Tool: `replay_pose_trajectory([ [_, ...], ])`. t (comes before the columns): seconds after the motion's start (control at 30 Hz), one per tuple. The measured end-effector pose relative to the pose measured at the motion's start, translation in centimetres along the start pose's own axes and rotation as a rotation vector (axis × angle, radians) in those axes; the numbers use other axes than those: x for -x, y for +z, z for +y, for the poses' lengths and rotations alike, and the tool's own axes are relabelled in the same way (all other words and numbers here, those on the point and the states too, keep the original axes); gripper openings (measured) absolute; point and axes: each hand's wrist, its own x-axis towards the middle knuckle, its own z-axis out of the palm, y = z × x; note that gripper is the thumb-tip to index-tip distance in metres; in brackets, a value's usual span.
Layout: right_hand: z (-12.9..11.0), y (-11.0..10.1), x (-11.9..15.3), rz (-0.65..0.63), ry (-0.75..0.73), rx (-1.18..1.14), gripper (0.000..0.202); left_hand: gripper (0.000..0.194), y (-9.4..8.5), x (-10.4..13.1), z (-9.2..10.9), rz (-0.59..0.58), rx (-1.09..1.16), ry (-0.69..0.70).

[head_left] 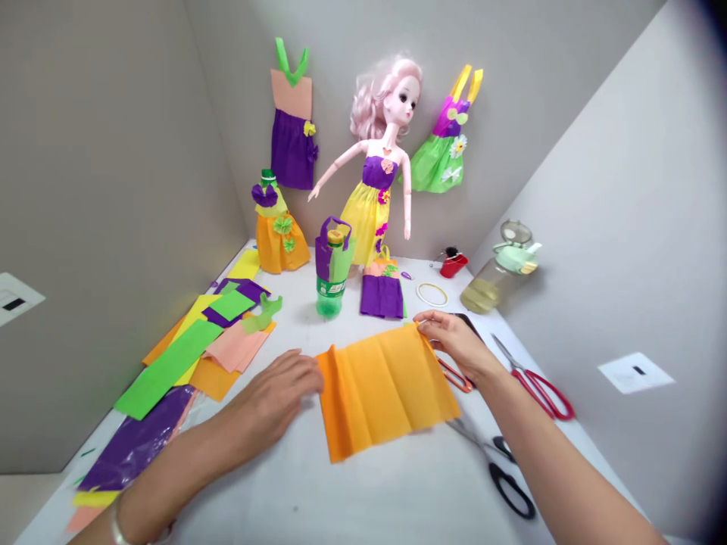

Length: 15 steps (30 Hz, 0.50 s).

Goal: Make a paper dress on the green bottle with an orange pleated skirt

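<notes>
An orange sheet [391,390], creased by several upright folds, is held up over the white table between my two hands. My left hand [281,397] is closed at its left edge, where a folded strip shows. At the sheet's top right corner, my right hand [451,341] pinches the material between thumb and fingers. Beneath and to the right of the sheet lie black-handled scissors [508,484], their blades partly covered. Orange-handled scissors [457,376] lie under my right hand, mostly hidden.
Coloured sheets [170,363] are heaped at the left. A dressed doll [383,166] stands at the back, behind a green bottle [330,291] in a purple-and-green holder. Red-handled scissors [539,386], a bangle [432,295] and a drink bottle [494,276] are at the right. Small dresses [292,144] hang on the wall.
</notes>
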Motion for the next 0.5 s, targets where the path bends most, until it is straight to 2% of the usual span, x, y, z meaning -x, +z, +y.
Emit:
replay_pose_trajectory([
  [0.07,-0.1,-0.2,-0.6,-0.021,-0.010,0.028,0.018,0.050,0.4,-1.8,0.6,-0.015,0.021,0.063],
  [0.2,-0.2,-0.6,-1.5,-0.064,-0.015,0.074,0.019,0.068,1.7,-4.9,0.8,-0.077,0.011,0.131],
  [0.37,-0.1,-1.0,-2.1,-0.094,-0.012,0.101,0.022,0.046,2.6,-6.7,0.4,-0.159,0.007,0.171],
  [0.5,0.2,-1.1,-2.6,-0.080,-0.007,0.113,0.022,0.034,1.9,-7.3,0.8,-0.218,-0.057,0.166],
])
